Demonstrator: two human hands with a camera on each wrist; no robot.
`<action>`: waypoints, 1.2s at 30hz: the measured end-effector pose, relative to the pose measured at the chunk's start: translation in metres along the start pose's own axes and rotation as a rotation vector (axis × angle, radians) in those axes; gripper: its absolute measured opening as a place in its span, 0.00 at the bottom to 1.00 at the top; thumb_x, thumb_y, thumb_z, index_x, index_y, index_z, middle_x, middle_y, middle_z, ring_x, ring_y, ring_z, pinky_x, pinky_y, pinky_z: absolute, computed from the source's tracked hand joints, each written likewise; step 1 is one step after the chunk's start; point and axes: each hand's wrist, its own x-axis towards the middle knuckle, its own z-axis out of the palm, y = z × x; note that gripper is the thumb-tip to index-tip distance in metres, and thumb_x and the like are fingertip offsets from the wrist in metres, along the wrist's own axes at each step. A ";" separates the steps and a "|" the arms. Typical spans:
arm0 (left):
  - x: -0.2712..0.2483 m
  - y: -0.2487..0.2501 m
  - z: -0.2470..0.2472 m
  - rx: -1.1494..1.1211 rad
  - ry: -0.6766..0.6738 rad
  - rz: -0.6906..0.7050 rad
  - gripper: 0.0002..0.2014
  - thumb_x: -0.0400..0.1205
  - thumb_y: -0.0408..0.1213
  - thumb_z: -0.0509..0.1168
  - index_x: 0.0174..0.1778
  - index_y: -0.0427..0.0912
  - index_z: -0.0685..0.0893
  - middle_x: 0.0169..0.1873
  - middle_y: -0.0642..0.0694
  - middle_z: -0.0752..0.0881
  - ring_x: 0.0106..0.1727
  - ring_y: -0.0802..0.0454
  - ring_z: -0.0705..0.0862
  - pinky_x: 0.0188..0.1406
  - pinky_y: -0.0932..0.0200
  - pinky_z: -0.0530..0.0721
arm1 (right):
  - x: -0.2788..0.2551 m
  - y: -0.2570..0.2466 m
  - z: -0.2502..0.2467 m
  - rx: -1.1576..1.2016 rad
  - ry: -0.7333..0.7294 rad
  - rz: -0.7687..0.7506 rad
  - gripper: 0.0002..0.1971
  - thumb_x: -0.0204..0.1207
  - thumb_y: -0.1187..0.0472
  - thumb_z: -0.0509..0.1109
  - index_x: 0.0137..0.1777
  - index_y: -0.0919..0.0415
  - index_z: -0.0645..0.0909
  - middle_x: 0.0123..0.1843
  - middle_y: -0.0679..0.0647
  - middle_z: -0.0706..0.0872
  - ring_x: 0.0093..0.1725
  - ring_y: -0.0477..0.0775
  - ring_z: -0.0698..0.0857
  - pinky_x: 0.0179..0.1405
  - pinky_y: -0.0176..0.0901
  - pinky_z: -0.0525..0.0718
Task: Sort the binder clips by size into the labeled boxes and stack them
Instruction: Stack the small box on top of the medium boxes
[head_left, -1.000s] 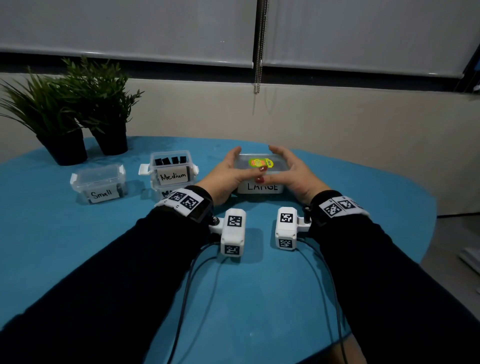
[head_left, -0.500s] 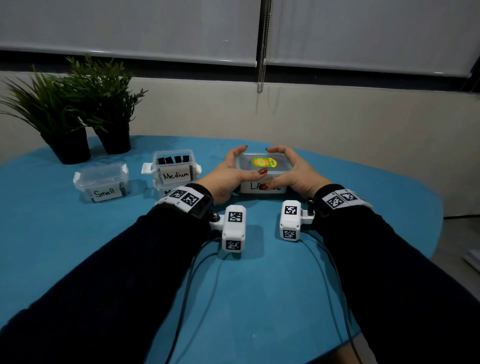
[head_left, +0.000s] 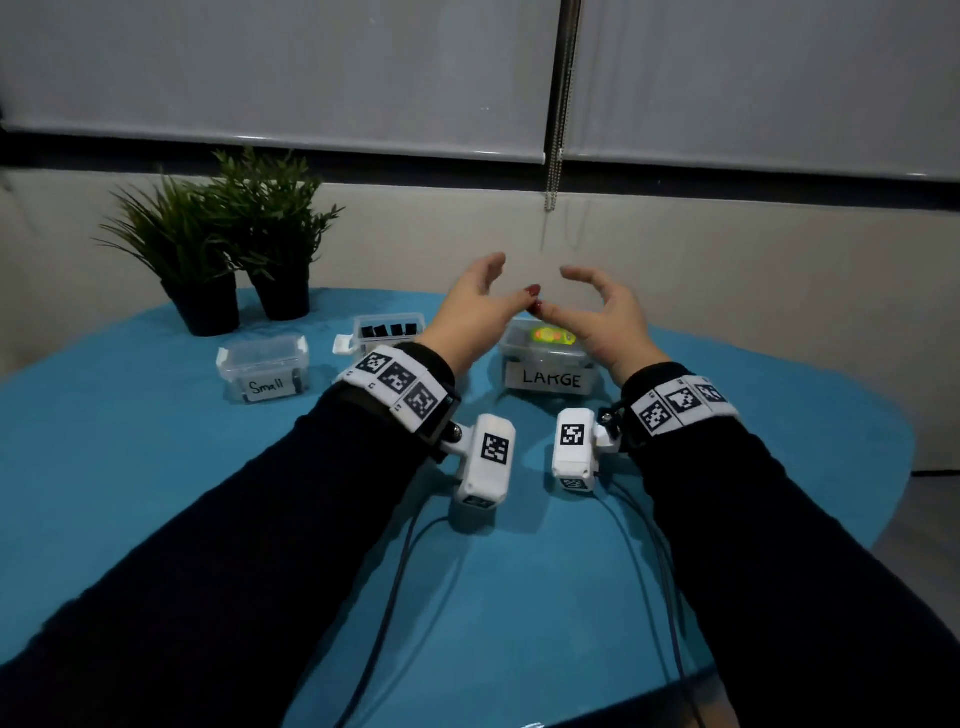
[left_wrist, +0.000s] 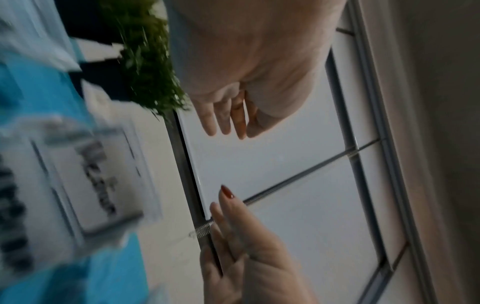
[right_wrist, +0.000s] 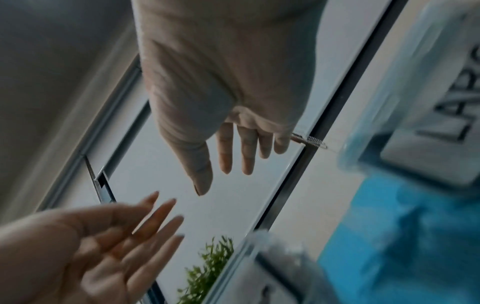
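The clear "LARGE" box (head_left: 550, 379) stands on the blue table (head_left: 156, 467) with its lid on; a yellow-green sticker (head_left: 553, 336) shows on top. My left hand (head_left: 493, 293) and right hand (head_left: 582, 304) hover just above it, palms facing each other, fingers relaxed, holding nothing. Their thumbs nearly meet. The "Medium" box (head_left: 387, 330) with black binder clips in it sits behind my left wrist. The lidded "Small" box (head_left: 265, 366) is further left. Both wrist views show my empty left hand (left_wrist: 233, 82) and right hand (right_wrist: 221, 92) against the window blind.
Two potted plants (head_left: 223, 249) stand at the table's back left. A blind's bead chain (head_left: 553, 171) hangs behind the hands. Wrist-camera cables (head_left: 395, 582) trail toward me across the table. The table edge curves away at the right (head_left: 883, 467).
Both hands have let go of the Large box's sides and risen above it, fingers spread. The box stays in place on the table.
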 end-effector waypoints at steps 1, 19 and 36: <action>0.001 0.007 -0.007 -0.064 0.025 0.014 0.33 0.82 0.32 0.72 0.83 0.36 0.68 0.80 0.37 0.73 0.81 0.46 0.71 0.82 0.53 0.68 | 0.001 -0.009 0.008 0.011 0.023 -0.026 0.31 0.64 0.46 0.87 0.67 0.48 0.83 0.71 0.50 0.81 0.72 0.49 0.78 0.57 0.34 0.79; -0.068 -0.039 -0.236 0.154 0.578 -0.148 0.36 0.66 0.40 0.82 0.71 0.56 0.81 0.70 0.47 0.82 0.71 0.47 0.81 0.75 0.45 0.78 | -0.030 -0.035 0.151 0.124 -0.442 0.150 0.64 0.43 0.52 0.95 0.82 0.44 0.65 0.78 0.60 0.75 0.72 0.59 0.81 0.74 0.61 0.79; -0.055 -0.056 -0.236 0.154 0.340 -0.257 0.25 0.77 0.27 0.77 0.70 0.33 0.81 0.57 0.38 0.90 0.51 0.49 0.89 0.50 0.57 0.88 | -0.032 -0.003 0.157 0.270 -0.433 0.220 0.30 0.64 0.70 0.86 0.64 0.58 0.79 0.58 0.60 0.91 0.57 0.61 0.91 0.51 0.61 0.92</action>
